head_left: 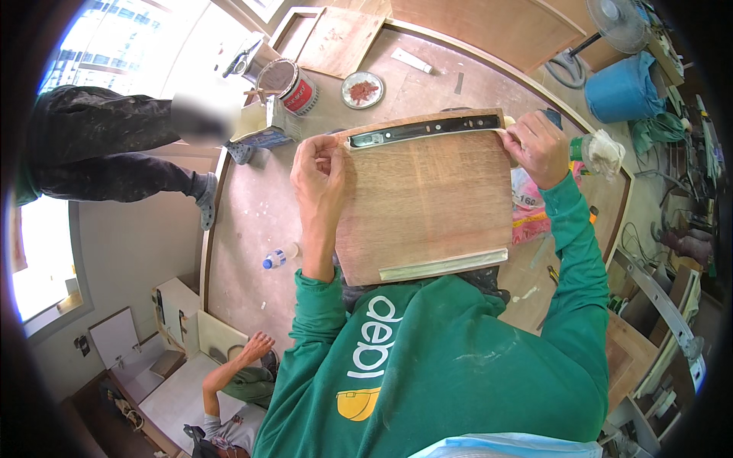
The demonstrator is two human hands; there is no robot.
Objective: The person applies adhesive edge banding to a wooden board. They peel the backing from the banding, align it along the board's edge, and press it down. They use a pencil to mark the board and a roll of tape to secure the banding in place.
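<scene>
The right hand's [538, 149] thumb and forefinger are pinching together at the end of a pale strip [466, 135] that is running along the near edge of a black metal rail [424, 130]. The left hand [319, 172] is curling at the far left corner of a wooden board [427, 206], its thumb and fingers bent close together, though I cannot tell whether they are gripping the strip or only touching the corner. The rail is lying along the board's far edge, between the two hands, and the board is resting on the lap of the person in the green sweatshirt [450, 351]. A second pale strip [444, 264] is lying along the board's near edge. A pink bag [529, 202] is showing just beyond the board's right side, and a small bottle [279, 257] is lying to the left of the left forearm. Farther out, a paint tin [300, 98] is standing near a round dish [362, 90] with reddish stuff in it, and a white tube [412, 60] is lying beyond them. Someone in dark trousers [114, 126] is standing on the left, another person's hand [257, 347] is showing lower down, and a blue bin [622, 90] is standing at the far right below a fan [615, 19].
</scene>
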